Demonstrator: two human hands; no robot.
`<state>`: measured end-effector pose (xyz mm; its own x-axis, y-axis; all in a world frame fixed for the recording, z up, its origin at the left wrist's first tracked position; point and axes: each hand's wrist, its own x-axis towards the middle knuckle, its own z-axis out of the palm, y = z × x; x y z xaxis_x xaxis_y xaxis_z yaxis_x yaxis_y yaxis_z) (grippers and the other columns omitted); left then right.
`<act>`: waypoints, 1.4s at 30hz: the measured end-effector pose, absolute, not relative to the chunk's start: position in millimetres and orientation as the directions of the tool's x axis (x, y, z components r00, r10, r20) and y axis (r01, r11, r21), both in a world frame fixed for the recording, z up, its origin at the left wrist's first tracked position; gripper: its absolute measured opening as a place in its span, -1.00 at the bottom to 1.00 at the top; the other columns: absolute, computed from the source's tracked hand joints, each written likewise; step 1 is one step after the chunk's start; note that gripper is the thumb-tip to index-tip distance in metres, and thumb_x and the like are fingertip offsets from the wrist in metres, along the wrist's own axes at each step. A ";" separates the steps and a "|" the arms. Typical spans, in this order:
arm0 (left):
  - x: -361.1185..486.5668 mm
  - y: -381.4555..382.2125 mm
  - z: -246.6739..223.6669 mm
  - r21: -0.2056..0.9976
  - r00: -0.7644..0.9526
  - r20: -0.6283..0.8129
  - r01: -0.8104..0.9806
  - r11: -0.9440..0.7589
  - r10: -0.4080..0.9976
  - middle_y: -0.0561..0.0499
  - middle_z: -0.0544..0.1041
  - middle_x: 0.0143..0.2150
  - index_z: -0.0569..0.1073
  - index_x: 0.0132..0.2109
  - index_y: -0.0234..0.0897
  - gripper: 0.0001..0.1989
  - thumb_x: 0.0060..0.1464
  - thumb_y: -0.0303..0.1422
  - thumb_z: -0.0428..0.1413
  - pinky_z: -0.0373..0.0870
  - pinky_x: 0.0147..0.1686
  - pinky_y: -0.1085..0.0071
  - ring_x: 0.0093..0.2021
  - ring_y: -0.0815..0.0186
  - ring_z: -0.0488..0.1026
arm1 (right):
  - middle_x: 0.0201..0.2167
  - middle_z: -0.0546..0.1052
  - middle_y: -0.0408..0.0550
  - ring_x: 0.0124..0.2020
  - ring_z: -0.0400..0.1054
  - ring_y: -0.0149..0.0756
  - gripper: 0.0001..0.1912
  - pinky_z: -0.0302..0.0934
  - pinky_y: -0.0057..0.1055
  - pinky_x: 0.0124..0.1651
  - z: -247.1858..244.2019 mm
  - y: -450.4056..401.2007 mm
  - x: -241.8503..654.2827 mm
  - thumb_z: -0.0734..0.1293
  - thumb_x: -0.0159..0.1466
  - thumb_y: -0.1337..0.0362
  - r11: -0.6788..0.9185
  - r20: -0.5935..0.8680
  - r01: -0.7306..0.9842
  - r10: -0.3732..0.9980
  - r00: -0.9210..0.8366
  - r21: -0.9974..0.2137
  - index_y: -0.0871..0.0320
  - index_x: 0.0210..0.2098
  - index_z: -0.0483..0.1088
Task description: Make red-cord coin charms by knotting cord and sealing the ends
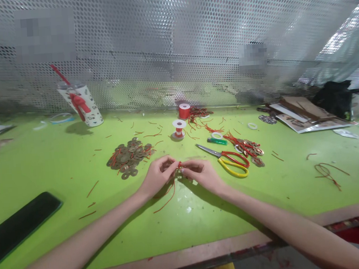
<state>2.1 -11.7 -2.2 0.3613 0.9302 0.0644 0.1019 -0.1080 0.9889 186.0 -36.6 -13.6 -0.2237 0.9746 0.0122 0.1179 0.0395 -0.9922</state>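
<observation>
Both hands meet at the middle of the green table, pinching a small knotted part of a red cord (172,193). My left hand (160,174) grips it between thumb and fingertips, and the cord's loose ends trail down onto the tabletop. From the other side, my right hand (202,174) pinches the same knot. Whether a coin sits within the fingers cannot be made out. Left of the hands lies a pile of bronze coins (129,156) mixed with red cord pieces. Scissors (226,158) with one red and one yellow handle lie just beyond my right hand.
Two spools of red cord (184,111) stand at the back. A green lighter (217,141) and corded coins (249,147) lie right of centre. A patterned cup (85,105) with a straw stands back left, a black phone-like slab (23,225) front left. Papers (312,116) lie right.
</observation>
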 end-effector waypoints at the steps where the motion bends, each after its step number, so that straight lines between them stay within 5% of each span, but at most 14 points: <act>1: 2.1 -12.0 -1.8 0.988 0.361 0.068 0.102 -0.112 0.930 0.15 0.37 -0.58 0.44 -0.34 -0.27 -0.75 0.16 -0.18 0.20 0.12 -0.64 0.53 -0.65 0.47 0.21 | -0.30 0.64 -0.01 -0.43 0.41 -0.35 -0.76 0.34 -0.34 -0.29 -13.5 -36.4 186.2 0.42 0.24 0.20 0.043 0.015 0.122 0.974 -0.225 -0.992 0.18 -0.16 0.61; 11: 0.0 -13.2 -4.3 0.988 0.372 0.068 0.103 -0.114 0.926 0.16 0.39 -0.58 0.37 -0.23 -0.24 -0.75 0.31 -0.15 0.07 0.13 -0.62 0.55 -0.66 0.48 0.22 | -0.37 0.59 -0.07 -0.42 0.39 -0.36 -0.84 0.29 -0.37 -0.30 -12.5 -36.0 187.6 0.39 0.26 0.21 0.073 0.039 0.141 0.974 -0.225 -0.987 0.17 -0.28 0.56; 18: -0.8 -15.8 1.2 0.989 0.400 0.118 0.038 -0.145 0.909 0.10 0.50 -0.47 0.34 -0.26 -0.23 -0.78 0.33 -0.21 0.04 0.33 -0.49 0.48 -0.60 0.45 0.35 | -0.42 0.55 -0.10 -0.45 0.36 -0.36 -0.81 0.25 -0.39 -0.34 -10.2 -35.6 188.1 0.37 0.29 0.16 0.112 0.066 0.193 0.971 -0.229 -0.975 0.15 -0.34 0.53; 26: -1.0 -12.9 -3.6 0.993 0.346 0.070 0.065 -0.098 0.935 0.17 0.40 -0.57 0.31 -0.22 -0.21 -0.77 0.33 -0.16 0.04 0.07 -0.63 0.56 -0.65 0.48 0.20 | -0.42 0.53 -0.12 -0.44 0.35 -0.36 -0.82 0.21 -0.39 -0.33 -11.6 -36.0 188.4 0.36 0.30 0.17 0.111 0.063 0.183 0.967 -0.249 -0.977 0.15 -0.32 0.51; 42: 1.1 -20.3 -0.9 0.976 0.249 0.154 0.112 -0.186 0.956 0.18 0.41 -0.62 0.29 -0.23 -0.21 -0.74 0.35 -0.14 0.00 0.09 -0.67 0.57 -0.71 0.48 0.20 | -0.45 0.49 -0.15 -0.42 0.33 -0.35 -0.83 0.15 -0.43 -0.33 -8.0 -40.5 187.3 0.27 0.39 0.26 0.225 0.154 0.328 0.961 -0.228 -0.918 0.15 -0.32 0.41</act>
